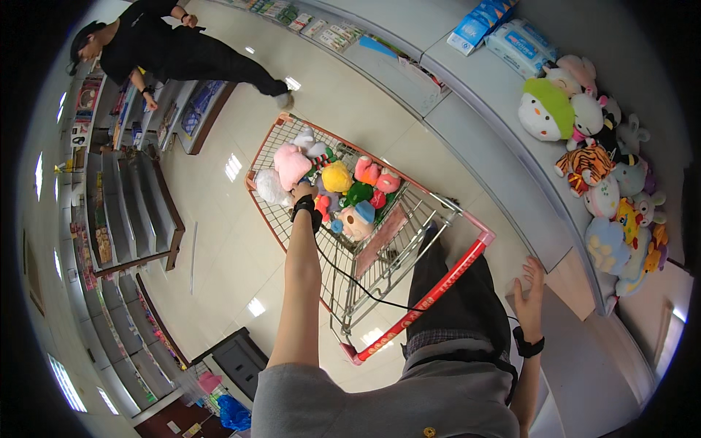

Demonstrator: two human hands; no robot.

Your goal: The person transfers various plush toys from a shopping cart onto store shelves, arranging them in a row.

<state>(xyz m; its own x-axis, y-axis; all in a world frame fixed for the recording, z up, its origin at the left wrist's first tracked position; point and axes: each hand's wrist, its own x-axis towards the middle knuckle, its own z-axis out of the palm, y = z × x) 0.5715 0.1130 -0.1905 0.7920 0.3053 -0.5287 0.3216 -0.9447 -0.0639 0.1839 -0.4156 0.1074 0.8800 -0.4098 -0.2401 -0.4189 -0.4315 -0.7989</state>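
Observation:
A wire shopping cart (328,290) with a red handle (432,298) stands in front of me, holding a pile of plush toys. My left hand (304,191) reaches down into it, against a pink plush toy (292,164) and beside a white one (273,187). Its fingers are partly hidden, so whether they grip a toy cannot be made out. Close by lie a yellow plush toy (337,177) and a plush with a blue cap (357,220). My right hand (530,290) hangs empty with spread fingers, next to the grey shelf unit (493,180).
More plush toys (594,164) and wipes packs (520,46) sit on the shelf at right. A person in black (159,49) stands beyond the cart, near display shelves (131,202). A black cable (361,287) runs from my left wrist across the cart.

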